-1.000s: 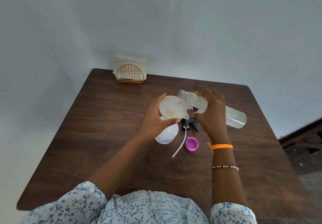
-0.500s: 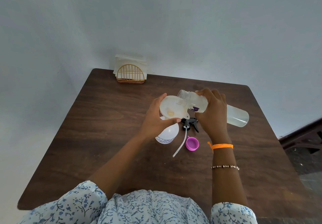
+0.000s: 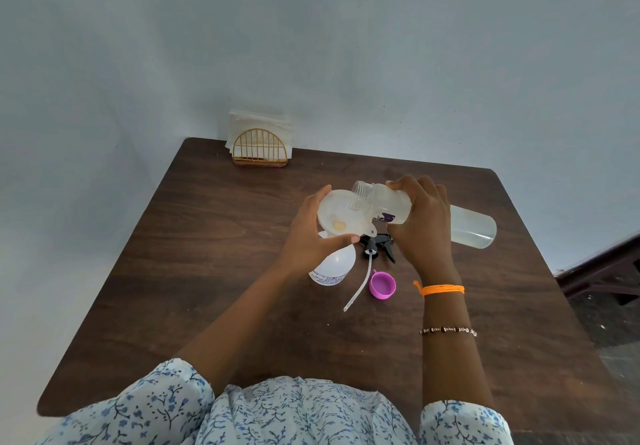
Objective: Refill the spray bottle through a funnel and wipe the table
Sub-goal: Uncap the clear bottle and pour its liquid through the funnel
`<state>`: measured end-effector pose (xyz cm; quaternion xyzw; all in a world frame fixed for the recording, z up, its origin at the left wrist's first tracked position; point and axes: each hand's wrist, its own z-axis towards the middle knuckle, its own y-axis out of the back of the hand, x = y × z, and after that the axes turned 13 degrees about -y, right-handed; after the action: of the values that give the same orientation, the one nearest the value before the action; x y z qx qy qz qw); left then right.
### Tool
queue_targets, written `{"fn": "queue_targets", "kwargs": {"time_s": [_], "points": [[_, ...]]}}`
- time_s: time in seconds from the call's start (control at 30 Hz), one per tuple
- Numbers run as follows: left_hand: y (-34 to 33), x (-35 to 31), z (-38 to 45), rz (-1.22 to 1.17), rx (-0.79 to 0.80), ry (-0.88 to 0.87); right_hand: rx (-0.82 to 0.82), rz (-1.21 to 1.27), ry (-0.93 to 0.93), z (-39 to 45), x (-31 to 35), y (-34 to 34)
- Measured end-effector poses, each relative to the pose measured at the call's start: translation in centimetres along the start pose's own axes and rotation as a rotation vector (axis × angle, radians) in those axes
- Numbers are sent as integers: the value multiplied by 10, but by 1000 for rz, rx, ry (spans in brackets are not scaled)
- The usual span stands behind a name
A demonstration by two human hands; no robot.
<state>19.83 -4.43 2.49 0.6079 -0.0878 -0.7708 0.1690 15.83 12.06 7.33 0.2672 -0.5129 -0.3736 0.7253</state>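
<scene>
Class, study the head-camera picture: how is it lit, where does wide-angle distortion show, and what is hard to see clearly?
Head view: soft, even light, no hard shadows or glare; the table edges splay outward toward the frame corners from the wide lens; the translucent funnel and refill bottle look washed out, so no stream of liquid is discernible; focus is fairly even.

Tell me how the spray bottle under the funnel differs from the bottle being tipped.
The spray bottle stands upright on the table; the tipped bottle lies nearly level in the right hand. The spray bottle has the funnel in its neck, steadied by the left hand; the tipped bottle's threaded mouth hangs over the funnel. The tipped bottle looks longer. Both are uncapped translucent plastic.
</scene>
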Motion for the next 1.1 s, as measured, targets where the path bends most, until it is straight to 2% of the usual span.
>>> {"fn": "queue_targets", "kwargs": {"time_s": [0.53,1.1], "points": [[2,-5,-1,5,12,-10,-36,-21,24,1,-1,-5],[3,-6,-2,11,19,-9,-6,-33,10,0,3,-1]]}}
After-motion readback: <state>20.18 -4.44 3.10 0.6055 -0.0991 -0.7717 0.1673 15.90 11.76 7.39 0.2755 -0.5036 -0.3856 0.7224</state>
